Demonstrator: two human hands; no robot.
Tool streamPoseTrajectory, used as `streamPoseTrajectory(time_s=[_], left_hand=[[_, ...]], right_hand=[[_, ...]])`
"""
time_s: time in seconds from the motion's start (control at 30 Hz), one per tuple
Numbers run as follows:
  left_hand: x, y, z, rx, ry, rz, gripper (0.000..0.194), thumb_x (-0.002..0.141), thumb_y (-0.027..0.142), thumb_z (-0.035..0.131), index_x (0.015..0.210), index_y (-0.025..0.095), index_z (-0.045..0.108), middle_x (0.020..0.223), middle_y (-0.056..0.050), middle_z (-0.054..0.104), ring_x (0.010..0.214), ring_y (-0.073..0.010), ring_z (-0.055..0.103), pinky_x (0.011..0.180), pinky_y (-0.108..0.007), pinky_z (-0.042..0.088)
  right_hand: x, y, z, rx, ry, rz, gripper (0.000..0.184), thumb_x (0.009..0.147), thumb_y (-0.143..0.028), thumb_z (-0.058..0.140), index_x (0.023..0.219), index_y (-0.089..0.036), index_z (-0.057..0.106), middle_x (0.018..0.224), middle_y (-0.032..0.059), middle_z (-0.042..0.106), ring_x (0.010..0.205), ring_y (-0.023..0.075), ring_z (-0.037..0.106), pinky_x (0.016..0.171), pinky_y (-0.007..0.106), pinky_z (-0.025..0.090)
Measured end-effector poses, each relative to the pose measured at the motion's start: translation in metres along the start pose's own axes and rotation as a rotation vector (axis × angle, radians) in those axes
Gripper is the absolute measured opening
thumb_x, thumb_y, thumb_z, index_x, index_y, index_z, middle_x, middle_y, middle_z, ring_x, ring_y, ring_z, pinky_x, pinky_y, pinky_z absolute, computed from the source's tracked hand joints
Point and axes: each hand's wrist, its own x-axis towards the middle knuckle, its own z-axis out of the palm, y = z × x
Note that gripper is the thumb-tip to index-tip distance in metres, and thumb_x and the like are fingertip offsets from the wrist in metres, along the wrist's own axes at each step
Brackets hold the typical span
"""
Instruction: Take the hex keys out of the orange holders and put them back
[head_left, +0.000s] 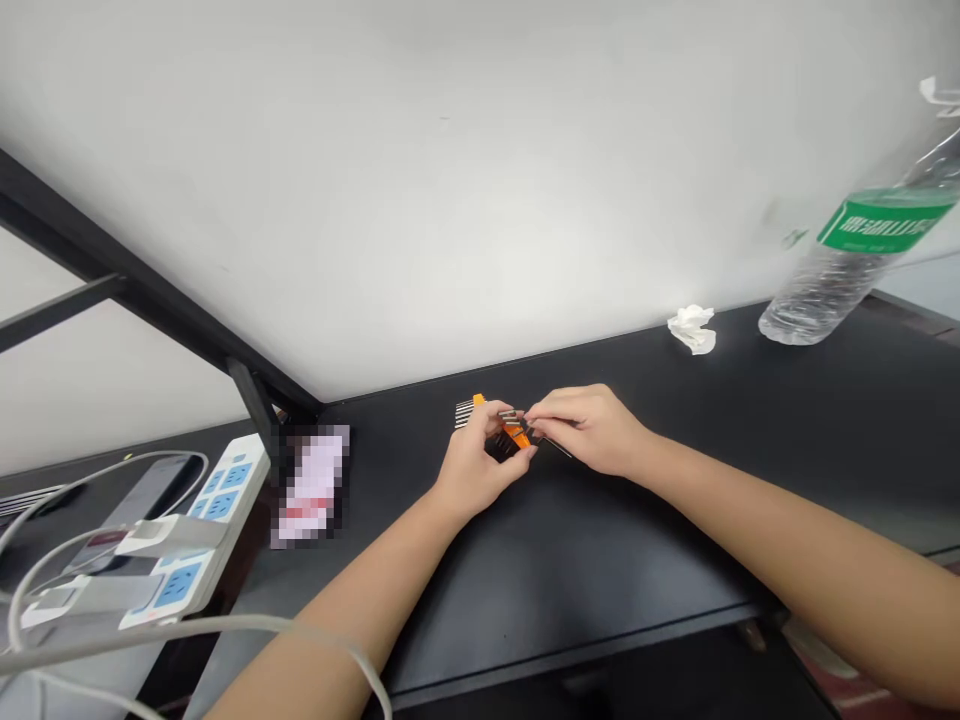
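Note:
Between both hands, over the black tabletop, is an orange holder (517, 435) with a row of thin silver rods (463, 413) sticking out of its left side. My left hand (476, 460) is closed around this holder, its thumb along the near side and its fingers partly hiding the piece. My right hand (589, 428) pinches at the holder's right end. A thin dark rod (559, 448) shows under those fingers, slanting down to the right. The exact kind of rods is too small to make out.
A clear plastic bottle with a green label (885, 220) and a crumpled white tissue (694, 328) stand at the back right. To the left are a blurred-out pinkish item (311, 485), a white power strip (240, 475) with chargers, a black metal frame (180, 320) and a loose white cable (247, 622).

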Motion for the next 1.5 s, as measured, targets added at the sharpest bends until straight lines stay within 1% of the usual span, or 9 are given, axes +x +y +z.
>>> streamPoseTrajectory(time_s=[0.13,0.23,0.33,0.57,0.7,0.9,1.17,1.37,1.5], left_hand=[[0.001,-0.002,0.001,-0.003,0.002,0.006,0.046,0.080,0.024,0.075,0.119,0.023,0.052,0.112,-0.006,0.076,0.103,-0.0212,0.075,0.096,-0.040,0.061],[0.001,-0.004,0.001,0.007,-0.001,0.002,0.046,0.079,0.023,0.075,0.120,0.023,0.052,0.115,-0.007,0.075,0.106,-0.0221,0.074,0.098,-0.041,0.060],[0.001,-0.005,0.000,0.061,-0.028,-0.001,0.045,0.080,0.024,0.074,0.120,0.024,0.053,0.116,-0.005,0.075,0.105,-0.0212,0.074,0.097,-0.039,0.060],[0.000,-0.002,-0.003,0.199,-0.140,0.016,0.044,0.082,0.027,0.070,0.124,0.026,0.055,0.112,-0.002,0.074,0.097,-0.0199,0.074,0.092,-0.037,0.059],[0.000,-0.001,-0.003,0.156,-0.155,0.018,0.045,0.083,0.028,0.070,0.125,0.026,0.053,0.116,-0.003,0.073,0.103,-0.0203,0.073,0.095,-0.036,0.058],[0.000,0.001,-0.003,0.177,-0.163,0.021,0.044,0.083,0.025,0.069,0.125,0.027,0.055,0.111,-0.002,0.074,0.097,-0.0193,0.073,0.091,-0.034,0.058],[0.000,0.005,0.001,0.267,-0.119,0.066,0.050,0.081,0.021,0.067,0.128,0.025,0.053,0.113,-0.004,0.073,0.096,-0.0204,0.073,0.088,-0.034,0.058],[-0.002,0.001,0.000,0.177,-0.143,0.010,0.046,0.082,0.025,0.069,0.125,0.026,0.054,0.108,-0.002,0.074,0.093,-0.0195,0.073,0.088,-0.034,0.058],[-0.002,0.002,-0.001,0.254,-0.196,0.079,0.048,0.083,0.023,0.068,0.129,0.026,0.054,0.111,-0.003,0.074,0.093,-0.0193,0.073,0.087,-0.033,0.058]], right_hand=[[-0.002,0.000,0.008,-0.282,-0.119,-0.073,0.028,0.103,-0.022,0.048,0.107,-0.019,0.076,0.104,0.0085,0.076,0.091,0.0182,0.070,0.080,0.029,0.051],[-0.003,-0.005,0.012,-0.521,-0.256,-0.036,0.031,0.104,-0.021,0.044,0.097,-0.016,0.074,0.090,0.0084,0.073,0.076,0.0177,0.066,0.065,0.028,0.043],[-0.002,-0.011,0.013,-0.636,-0.323,-0.027,0.029,0.102,-0.020,0.045,0.090,-0.016,0.071,0.082,0.0064,0.070,0.066,0.0160,0.060,0.056,0.029,0.031],[0.004,-0.013,0.003,-0.682,-0.445,-0.019,0.032,0.104,-0.029,0.047,0.085,-0.018,0.071,0.083,0.0060,0.072,0.069,0.0172,0.063,0.057,0.029,0.026],[0.007,-0.007,-0.001,-0.606,-0.431,-0.012,0.037,0.106,-0.040,0.047,0.089,-0.019,0.073,0.085,0.0050,0.074,0.072,0.0165,0.064,0.059,0.028,0.028],[0.005,-0.008,0.004,-0.602,-0.423,-0.036,0.039,0.107,-0.033,0.043,0.084,-0.019,0.073,0.084,0.0046,0.074,0.071,0.0162,0.064,0.058,0.029,0.026],[0.006,-0.013,0.011,-0.595,-0.361,0.077,0.038,0.106,-0.029,0.042,0.085,-0.019,0.072,0.083,0.0035,0.074,0.070,0.0160,0.064,0.059,0.030,0.029],[0.003,-0.009,0.007,-0.635,-0.412,-0.077,0.041,0.108,-0.034,0.041,0.082,-0.018,0.069,0.080,0.0045,0.072,0.068,0.0152,0.062,0.056,0.031,0.022],[0.005,-0.011,0.006,-0.635,-0.468,-0.088,0.039,0.106,-0.035,0.047,0.077,-0.018,0.067,0.077,0.0042,0.071,0.067,0.0154,0.063,0.056,0.031,0.021]])
